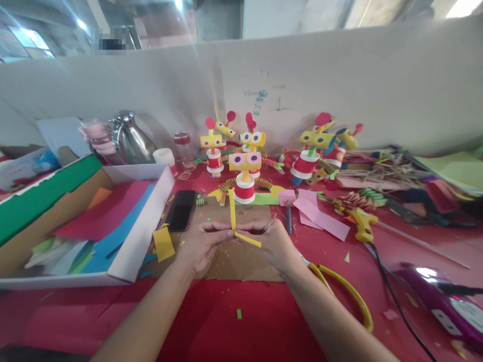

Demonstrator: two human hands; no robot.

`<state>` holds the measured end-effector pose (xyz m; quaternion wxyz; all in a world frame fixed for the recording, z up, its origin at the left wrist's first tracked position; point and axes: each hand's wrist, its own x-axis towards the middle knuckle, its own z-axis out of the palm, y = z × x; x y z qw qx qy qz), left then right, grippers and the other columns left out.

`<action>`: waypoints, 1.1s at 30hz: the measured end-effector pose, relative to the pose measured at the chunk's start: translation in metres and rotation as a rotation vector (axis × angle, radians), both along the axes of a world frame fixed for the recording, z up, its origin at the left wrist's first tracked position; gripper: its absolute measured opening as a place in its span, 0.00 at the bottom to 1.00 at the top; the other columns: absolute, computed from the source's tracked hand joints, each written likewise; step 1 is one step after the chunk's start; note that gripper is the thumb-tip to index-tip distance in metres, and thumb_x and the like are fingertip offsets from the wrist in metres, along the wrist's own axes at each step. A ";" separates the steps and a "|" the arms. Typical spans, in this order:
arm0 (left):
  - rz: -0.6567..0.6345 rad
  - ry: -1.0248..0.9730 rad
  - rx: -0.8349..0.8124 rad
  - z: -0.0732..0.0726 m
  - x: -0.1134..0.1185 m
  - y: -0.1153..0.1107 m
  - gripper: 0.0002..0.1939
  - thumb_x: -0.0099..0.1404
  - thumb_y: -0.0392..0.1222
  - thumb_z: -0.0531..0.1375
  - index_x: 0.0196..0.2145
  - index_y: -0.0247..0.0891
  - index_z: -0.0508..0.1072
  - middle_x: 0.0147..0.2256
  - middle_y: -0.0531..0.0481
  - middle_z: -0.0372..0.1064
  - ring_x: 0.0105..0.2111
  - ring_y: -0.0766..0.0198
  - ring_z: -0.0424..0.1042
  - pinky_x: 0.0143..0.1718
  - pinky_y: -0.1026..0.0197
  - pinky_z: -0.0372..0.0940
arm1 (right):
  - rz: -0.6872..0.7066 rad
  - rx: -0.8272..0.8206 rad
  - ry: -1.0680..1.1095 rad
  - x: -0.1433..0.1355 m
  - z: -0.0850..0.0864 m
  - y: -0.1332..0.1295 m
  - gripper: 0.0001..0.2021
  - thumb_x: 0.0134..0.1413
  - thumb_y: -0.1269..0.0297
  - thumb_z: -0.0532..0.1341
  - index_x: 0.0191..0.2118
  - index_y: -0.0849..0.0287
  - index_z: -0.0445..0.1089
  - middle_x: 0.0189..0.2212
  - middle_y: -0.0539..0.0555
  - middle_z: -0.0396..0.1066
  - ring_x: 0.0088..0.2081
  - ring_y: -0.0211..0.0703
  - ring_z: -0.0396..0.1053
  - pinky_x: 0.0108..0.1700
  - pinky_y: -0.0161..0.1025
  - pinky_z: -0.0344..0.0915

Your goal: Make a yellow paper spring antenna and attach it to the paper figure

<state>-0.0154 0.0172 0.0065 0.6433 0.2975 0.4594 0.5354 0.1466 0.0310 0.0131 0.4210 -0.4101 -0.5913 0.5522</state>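
Observation:
Two narrow yellow paper strips (233, 213) meet at a corner between my hands, one pointing up and away, the other slanting down to the right. My left hand (206, 244) pinches the joint with its thumb and fingers. From the other side, my right hand (269, 239) grips the strips at the same joint. Below lies a brown cardboard sheet (226, 264). Just beyond my fingers stands a paper-cup figure (245, 188) with a yellow head, pink-ringed eyes and folded-paper arms.
An open box (139, 251) of coloured paper stands left, beside a black phone (181, 210). More cup figures (306, 163) line the back. At right are a yellow glue gun (364, 226), yellow-handled scissors (354, 291), pink paper (320, 216) and a purple power strip (441, 296) with a cable.

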 end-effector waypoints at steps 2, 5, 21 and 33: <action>0.001 0.002 -0.006 -0.002 -0.001 0.000 0.12 0.37 0.33 0.73 0.23 0.31 0.77 0.23 0.47 0.76 0.25 0.67 0.74 0.33 0.65 0.68 | 0.022 0.077 -0.052 0.002 0.001 0.001 0.10 0.44 0.61 0.67 0.35 0.55 0.79 0.27 0.53 0.77 0.30 0.43 0.70 0.30 0.37 0.64; -0.001 -0.007 0.010 -0.004 -0.001 0.001 0.12 0.38 0.34 0.73 0.23 0.31 0.77 0.23 0.47 0.76 0.25 0.67 0.74 0.34 0.65 0.68 | 0.051 0.168 -0.114 0.004 0.002 0.003 0.11 0.45 0.63 0.67 0.37 0.55 0.79 0.28 0.53 0.77 0.31 0.43 0.71 0.32 0.38 0.65; 0.015 -0.209 0.084 -0.006 -0.002 0.000 0.11 0.42 0.29 0.70 0.26 0.33 0.75 0.26 0.53 0.73 0.28 0.70 0.72 0.33 0.68 0.67 | -0.037 0.495 -0.146 -0.004 -0.003 -0.001 0.13 0.49 0.71 0.64 0.42 0.53 0.75 0.36 0.54 0.73 0.37 0.43 0.73 0.38 0.39 0.70; -0.174 -0.314 0.029 -0.003 -0.003 -0.002 0.11 0.49 0.28 0.67 0.31 0.33 0.73 0.30 0.51 0.73 0.33 0.67 0.74 0.39 0.65 0.70 | -0.144 0.812 -0.238 -0.003 -0.002 -0.001 0.09 0.54 0.74 0.61 0.35 0.52 0.76 0.32 0.53 0.71 0.37 0.45 0.67 0.39 0.41 0.65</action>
